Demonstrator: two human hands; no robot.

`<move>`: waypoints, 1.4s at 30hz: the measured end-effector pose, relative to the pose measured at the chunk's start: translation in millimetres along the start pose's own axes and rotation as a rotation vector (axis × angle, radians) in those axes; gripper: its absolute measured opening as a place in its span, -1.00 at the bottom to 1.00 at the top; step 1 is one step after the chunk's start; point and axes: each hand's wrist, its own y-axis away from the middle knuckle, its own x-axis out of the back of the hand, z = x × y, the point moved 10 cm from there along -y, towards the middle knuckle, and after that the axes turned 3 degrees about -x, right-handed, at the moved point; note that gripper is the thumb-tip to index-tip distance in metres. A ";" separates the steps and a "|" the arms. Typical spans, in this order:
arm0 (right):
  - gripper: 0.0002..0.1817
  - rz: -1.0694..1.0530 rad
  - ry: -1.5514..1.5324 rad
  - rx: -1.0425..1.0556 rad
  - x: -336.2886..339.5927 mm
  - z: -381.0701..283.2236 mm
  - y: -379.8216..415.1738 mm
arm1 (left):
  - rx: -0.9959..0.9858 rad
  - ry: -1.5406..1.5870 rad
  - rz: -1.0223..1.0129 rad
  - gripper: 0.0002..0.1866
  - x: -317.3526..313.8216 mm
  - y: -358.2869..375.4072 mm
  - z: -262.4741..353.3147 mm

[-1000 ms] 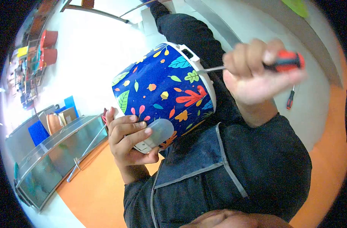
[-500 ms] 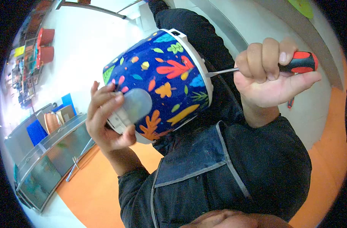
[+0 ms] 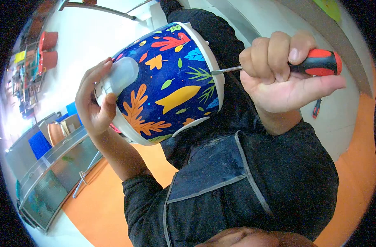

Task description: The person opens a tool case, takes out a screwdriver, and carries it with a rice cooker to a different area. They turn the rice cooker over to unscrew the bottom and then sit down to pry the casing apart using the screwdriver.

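The left hand (image 3: 95, 103) grasps the leaf-printed cooker (image 3: 163, 82) in the upper middle of the frame while the right hand (image 3: 282, 82), clenched on the screwdriver (image 3: 315, 64), works at its white rim; the tip probably needs firm seating next.

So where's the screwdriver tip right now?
Head view, centre-right: the screwdriver in the right hand has its tip at the white rim of the leaf-patterned cooker.

The left hand (image 3: 95, 103) grips the grey-lidded end of a blue leaf-patterned cooker (image 3: 163, 82), held tilted over the lap. On the cooker's other side, the right hand (image 3: 282, 78) clasps a red-and-black screwdriver (image 3: 315, 64), its tip touching the cooker's white rim. A second screwdriver (image 3: 316, 108) lies beyond that hand.
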 end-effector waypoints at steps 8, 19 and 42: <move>-0.04 0.031 0.244 0.018 -14.7 12.4 -21.0 | 0.084 0.073 -0.023 -0.24 -0.7 -13.3 -23.3; -0.04 0.364 0.490 -0.022 13.8 31.4 -34.8 | 0.107 0.207 -0.065 -0.46 -11.0 -27.1 -26.1; -0.16 0.171 0.585 0.062 2.4 -51.9 -33.3 | -0.019 0.263 0.065 -0.39 16.1 6.4 -50.0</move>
